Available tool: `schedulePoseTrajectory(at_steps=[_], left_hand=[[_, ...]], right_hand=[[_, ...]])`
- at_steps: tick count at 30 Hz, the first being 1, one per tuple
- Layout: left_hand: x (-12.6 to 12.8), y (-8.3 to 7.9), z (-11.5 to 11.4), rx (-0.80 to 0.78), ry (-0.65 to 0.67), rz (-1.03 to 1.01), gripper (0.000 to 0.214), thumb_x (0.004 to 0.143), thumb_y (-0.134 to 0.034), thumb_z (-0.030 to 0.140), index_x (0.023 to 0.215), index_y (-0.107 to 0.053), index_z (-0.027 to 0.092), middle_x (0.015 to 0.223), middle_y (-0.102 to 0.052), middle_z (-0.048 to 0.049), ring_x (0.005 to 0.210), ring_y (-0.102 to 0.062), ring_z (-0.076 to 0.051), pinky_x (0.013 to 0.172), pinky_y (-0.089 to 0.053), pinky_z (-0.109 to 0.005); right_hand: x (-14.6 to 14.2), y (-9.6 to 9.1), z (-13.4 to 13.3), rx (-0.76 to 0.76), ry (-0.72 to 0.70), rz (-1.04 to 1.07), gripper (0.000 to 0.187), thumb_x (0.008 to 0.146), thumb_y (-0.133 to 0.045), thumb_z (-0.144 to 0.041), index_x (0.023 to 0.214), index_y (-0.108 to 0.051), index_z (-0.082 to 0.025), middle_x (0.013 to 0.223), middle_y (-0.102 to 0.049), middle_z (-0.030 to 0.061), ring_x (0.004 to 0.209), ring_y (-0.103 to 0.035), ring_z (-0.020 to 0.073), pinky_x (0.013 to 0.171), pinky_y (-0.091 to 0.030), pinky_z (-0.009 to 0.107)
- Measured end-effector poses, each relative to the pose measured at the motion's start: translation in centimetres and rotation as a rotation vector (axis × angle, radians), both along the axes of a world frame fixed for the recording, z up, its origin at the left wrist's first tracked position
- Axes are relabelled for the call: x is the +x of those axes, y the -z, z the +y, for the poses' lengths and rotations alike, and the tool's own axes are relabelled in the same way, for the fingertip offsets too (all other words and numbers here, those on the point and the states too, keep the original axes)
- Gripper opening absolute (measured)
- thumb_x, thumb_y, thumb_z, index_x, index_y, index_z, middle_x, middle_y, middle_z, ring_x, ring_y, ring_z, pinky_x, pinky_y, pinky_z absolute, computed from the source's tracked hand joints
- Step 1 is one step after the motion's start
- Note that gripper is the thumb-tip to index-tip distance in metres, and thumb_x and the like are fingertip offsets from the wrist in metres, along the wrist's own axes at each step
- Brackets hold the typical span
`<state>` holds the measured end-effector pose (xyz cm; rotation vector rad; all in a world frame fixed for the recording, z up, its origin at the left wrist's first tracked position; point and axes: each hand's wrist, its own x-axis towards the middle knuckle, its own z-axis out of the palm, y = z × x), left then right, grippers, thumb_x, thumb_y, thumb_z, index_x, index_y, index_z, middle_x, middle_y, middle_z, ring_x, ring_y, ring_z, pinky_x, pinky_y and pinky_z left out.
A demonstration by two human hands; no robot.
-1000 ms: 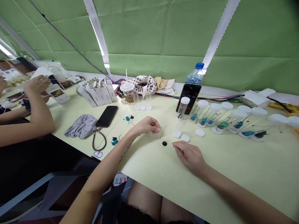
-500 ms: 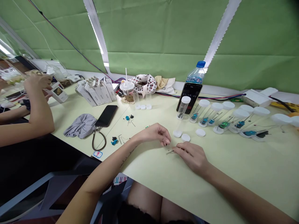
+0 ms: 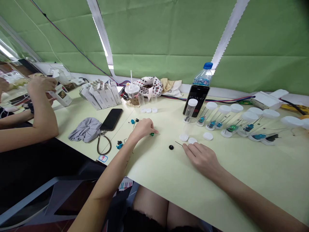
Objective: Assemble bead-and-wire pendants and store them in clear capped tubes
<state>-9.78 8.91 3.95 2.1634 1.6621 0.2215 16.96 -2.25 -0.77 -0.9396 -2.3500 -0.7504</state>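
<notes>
My left hand reaches to the middle of the table, its fingers closed down over a small green part that shows only partly beneath them. My right hand lies low at the right, pinching a thin metal rod that points up and left. Between the two hands a small black round knob-like piece rests on the table. Left of my left forearm are a blue part with a black piece and, farther back, another blue part, with thin bent metal pins around them.
Clear tubes with white caps stand in a row at the right, several holding coloured parts. Loose white caps lie before them. A phone showing a timer leans on a bottle. White boxes, a dark phone and another person's arm are leftward.
My left hand has moved left and away from my right hand, onto the green part. The black piece now lies on the table. The rod in my right hand points more upward.
</notes>
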Motion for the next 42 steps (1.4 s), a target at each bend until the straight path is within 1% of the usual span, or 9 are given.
schedulePoseTrajectory(at_steps=[5,9,15,20,25,29,33,36,42], left_hand=[[0.2,0.4,0.1,0.010,-0.003,-0.015,0.020,0.066,-0.073,0.034,0.061,-0.065,0.017,0.071,-0.068,-0.0064,0.069,-0.059,-0.019,0.062,-0.040,-0.027],[-0.3,-0.5,0.3,0.005,-0.039,-0.074,0.018,0.073,-0.068,0.033,0.068,-0.066,0.016,0.072,-0.068,-0.0066,0.067,-0.060,-0.017,0.063,-0.043,-0.028],[0.5,-1.8,-0.7,-0.407,0.117,-0.860,0.033,0.078,-0.069,0.037,0.101,-0.069,0.013,0.084,-0.069,-0.0063,0.072,-0.061,-0.011,0.072,-0.049,-0.025],[2.2,-0.9,-1.5,-0.667,0.152,-1.135,0.035,0.066,-0.081,0.036,0.086,-0.069,0.010,0.083,-0.069,-0.0073,0.075,-0.063,-0.011,0.078,-0.051,-0.026],[3.5,0.0,-2.5,-0.758,0.236,-1.288,0.036,0.062,-0.084,0.029,0.088,-0.066,0.011,0.087,-0.067,-0.0054,0.076,-0.067,-0.013,0.081,-0.052,-0.029],[4.5,0.1,-3.2,-0.719,0.271,-1.328,0.036,0.066,-0.082,0.027,0.096,-0.068,0.013,0.093,-0.067,-0.0055,0.077,-0.065,-0.011,0.083,-0.049,-0.028],[5.1,0.1,-3.6,-0.500,0.314,-1.278,0.028,0.068,-0.080,0.026,0.091,-0.071,0.013,0.101,-0.066,-0.0076,0.087,-0.062,-0.012,0.082,-0.046,-0.026],[5.4,0.1,-3.9,-0.428,0.364,-1.201,0.029,0.072,-0.077,0.029,0.096,-0.071,0.013,0.105,-0.066,-0.0103,0.091,-0.061,-0.014,0.082,-0.046,-0.028],[6.2,0.2,-5.6,-0.236,0.472,-1.035,0.043,0.080,-0.069,0.032,0.118,-0.056,0.017,0.095,-0.069,-0.0090,0.086,-0.063,-0.015,0.076,-0.047,-0.028]], right_hand=[[0.0,-0.1,-0.2,0.033,0.080,-0.190,0.026,0.083,-0.049,0.005,0.079,-0.065,-0.015,0.070,-0.060,0.0052,0.066,-0.050,0.0164,0.056,-0.035,0.031],[-0.3,0.2,-0.4,-0.035,0.152,-0.232,0.030,0.076,-0.048,0.011,0.068,-0.062,-0.015,0.075,-0.062,0.0080,0.066,-0.049,0.0178,0.055,-0.035,0.032],[-0.7,0.0,-0.7,-0.060,0.203,-0.230,0.032,0.072,-0.046,0.014,0.069,-0.062,-0.013,0.072,-0.060,0.0096,0.066,-0.050,0.0207,0.052,-0.036,0.033],[-0.7,-0.1,-0.7,-0.086,0.229,-0.203,0.029,0.074,-0.047,0.011,0.077,-0.062,-0.013,0.071,-0.060,0.0087,0.066,-0.052,0.0206,0.052,-0.035,0.032],[-1.0,-0.3,-0.9,-0.163,0.323,-0.268,0.027,0.078,-0.044,0.009,0.078,-0.058,-0.013,0.071,-0.057,0.0056,0.061,-0.052,0.0155,0.046,-0.028,0.028],[-1.0,-0.6,-1.1,-0.216,0.360,-0.327,0.025,0.079,-0.042,0.008,0.075,-0.053,-0.014,0.073,-0.055,0.0051,0.057,-0.052,0.0133,0.043,-0.023,0.027],[-0.7,-0.9,-1.3,-0.249,0.338,-0.384,0.026,0.078,-0.042,0.009,0.076,-0.051,-0.015,0.074,-0.053,0.0045,0.056,-0.052,0.0120,0.041,-0.022,0.027],[-0.4,-1.4,-1.4,-0.298,0.329,-0.432,0.026,0.077,-0.041,0.009,0.077,-0.051,-0.015,0.074,-0.053,0.0043,0.056,-0.053,0.0122,0.041,-0.021,0.028],[1.0,-3.5,-1.5,-0.534,0.254,-0.440,0.026,0.077,-0.043,0.006,0.085,-0.049,-0.018,0.081,-0.058,0.0048,0.065,-0.060,0.0172,0.044,-0.017,0.028]])
